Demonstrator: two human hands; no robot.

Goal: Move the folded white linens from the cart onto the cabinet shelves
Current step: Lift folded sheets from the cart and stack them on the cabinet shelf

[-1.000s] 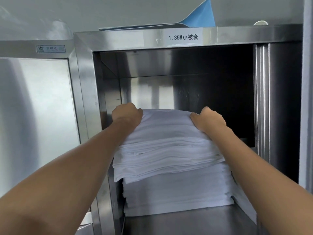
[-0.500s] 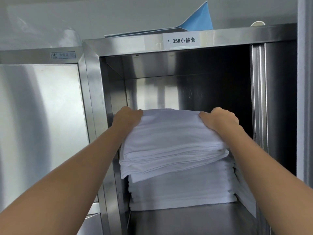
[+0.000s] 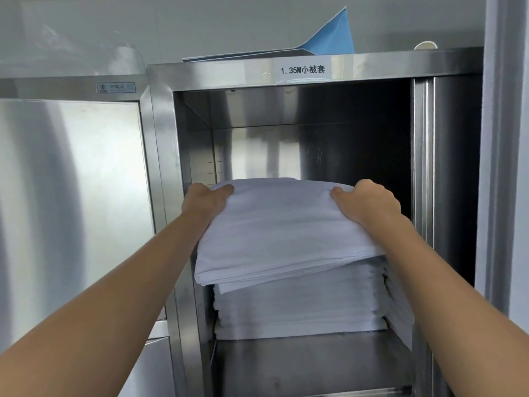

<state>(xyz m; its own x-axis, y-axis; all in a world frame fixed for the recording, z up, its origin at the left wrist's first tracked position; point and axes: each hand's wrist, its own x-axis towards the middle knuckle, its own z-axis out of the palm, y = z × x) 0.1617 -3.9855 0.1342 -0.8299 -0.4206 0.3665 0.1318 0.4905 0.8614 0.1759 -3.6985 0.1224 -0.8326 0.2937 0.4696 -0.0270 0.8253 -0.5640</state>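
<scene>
Loading linens into the steel cabinet
Left hand and right hand pinch the folded bundle; its overhanging front edge could slide off the stack.

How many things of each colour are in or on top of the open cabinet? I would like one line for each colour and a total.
White: 3 (linen bundle held by both hands, linen stack under it, small white object on the cabinet top)
Blue: 1 (blue sheet on the cabinet top)
Total: 4
</scene>
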